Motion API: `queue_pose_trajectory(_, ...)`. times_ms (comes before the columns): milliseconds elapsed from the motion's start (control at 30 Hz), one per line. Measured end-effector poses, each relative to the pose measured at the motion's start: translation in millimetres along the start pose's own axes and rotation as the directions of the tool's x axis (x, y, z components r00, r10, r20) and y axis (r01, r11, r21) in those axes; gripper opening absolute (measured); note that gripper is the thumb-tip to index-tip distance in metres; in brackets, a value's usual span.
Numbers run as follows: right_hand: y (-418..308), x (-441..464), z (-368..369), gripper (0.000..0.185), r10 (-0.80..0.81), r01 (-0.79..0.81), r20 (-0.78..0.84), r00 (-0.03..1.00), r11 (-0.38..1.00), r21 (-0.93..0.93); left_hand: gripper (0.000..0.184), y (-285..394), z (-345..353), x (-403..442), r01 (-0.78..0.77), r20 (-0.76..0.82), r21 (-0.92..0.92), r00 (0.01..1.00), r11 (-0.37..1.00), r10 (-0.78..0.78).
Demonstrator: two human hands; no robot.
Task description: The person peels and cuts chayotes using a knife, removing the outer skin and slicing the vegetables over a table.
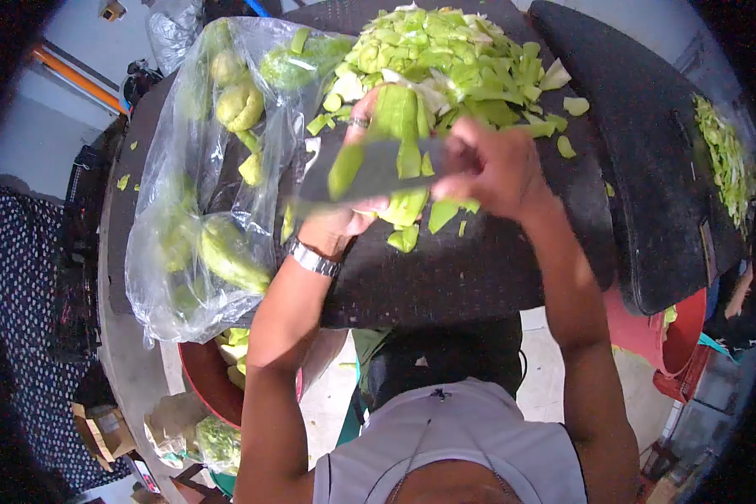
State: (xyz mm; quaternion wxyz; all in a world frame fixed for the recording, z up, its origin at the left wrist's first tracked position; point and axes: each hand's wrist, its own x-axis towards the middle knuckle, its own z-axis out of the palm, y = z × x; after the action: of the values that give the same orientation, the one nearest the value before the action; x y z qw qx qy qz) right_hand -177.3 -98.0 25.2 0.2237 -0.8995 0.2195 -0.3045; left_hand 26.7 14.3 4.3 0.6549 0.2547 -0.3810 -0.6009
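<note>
My left hand (342, 222) grips a partly peeled, pale green chayote (392, 113) from beneath and from its left side. A wide-bladed knife (365, 172) is in my right hand (504, 168), its fingers wrapped round the handle. The blade lies across the near part of the chayote, with bits of green peel on it. Cut strips of peel (405, 238) lie just below on the dark board (479, 269). Beyond my hands rises a large heap of green peels (445, 55). The blade hides much of my left palm.
A clear plastic bag (155, 269) with several whole chayotes (235, 252) lies at the left of the board. To the right stands another dark board (647, 193) with green scraps (727, 160) past it. Red tubs (195, 374) sit below the table edge on both sides.
</note>
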Motion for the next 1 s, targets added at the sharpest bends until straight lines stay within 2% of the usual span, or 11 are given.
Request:
queue_pose_trajectory(33,15,2,1,0.049,0.195,-0.199,0.050,0.980,0.976,0.090,0.123,3,2,-2,0.030,0.023,-0.053,0.999,0.998,-0.028)
queue_pose_trajectory(200,17,4,-2,0.051,0.180,-0.184,0.069,0.981,0.981,0.065,0.122,8,-7,1,0.036,-0.009,-0.115,0.999,0.993,-0.037)
queue_pose_trajectory(300,-5,2,5,0.051,0.055,-0.060,0.053,0.997,0.995,0.081,0.124,4,-2,1,-0.066,-0.084,-0.070,0.995,0.995,0.060)
queue_pose_trajectory(333,-9,3,2,0.051,0.064,-0.069,0.066,0.996,0.995,0.074,0.130,0,-8,0,-0.011,-0.133,-0.007,0.991,1.000,0.010)
queue_pose_trajectory(433,32,10,3,0.053,0.187,-0.192,-0.085,0.979,0.980,-0.049,0.124,1,4,-1,0.113,0.090,-0.129,0.991,0.985,-0.101)
queue_pose_trajectory(467,42,14,-12,0.057,0.334,-0.337,-0.068,0.940,0.940,-0.050,0.124,1,8,6,0.054,0.145,-0.092,0.989,0.994,-0.040)
queue_pose_trajectory(567,69,11,-18,0.062,0.382,-0.396,-0.133,0.914,0.913,-0.097,0.126,5,13,6,0.053,0.090,-0.085,0.995,0.995,-0.045)
queue_pose_trajectory(700,31,16,-24,0.074,0.542,-0.541,-0.029,0.840,0.832,-0.121,0.123,5,6,5,0.101,0.056,-0.115,0.994,0.988,-0.095)
queue_pose_trajectory(800,13,11,-10,0.072,0.420,-0.419,0.016,0.907,0.901,0.111,0.116,-2,-5,2,0.092,0.037,-0.210,0.996,0.973,-0.086)
queue_pose_trajectory(900,-19,0,-9,0.049,0.211,-0.228,0.117,0.970,0.960,0.159,0.109,-6,-7,-3,0.047,-0.109,-0.203,0.991,0.978,-0.070)
queue_pose_trajectory(1000,-24,-2,3,0.046,0.136,-0.153,0.108,0.985,0.974,0.170,0.101,-10,-4,-4,-0.050,-0.189,-0.088,0.981,0.995,0.032)
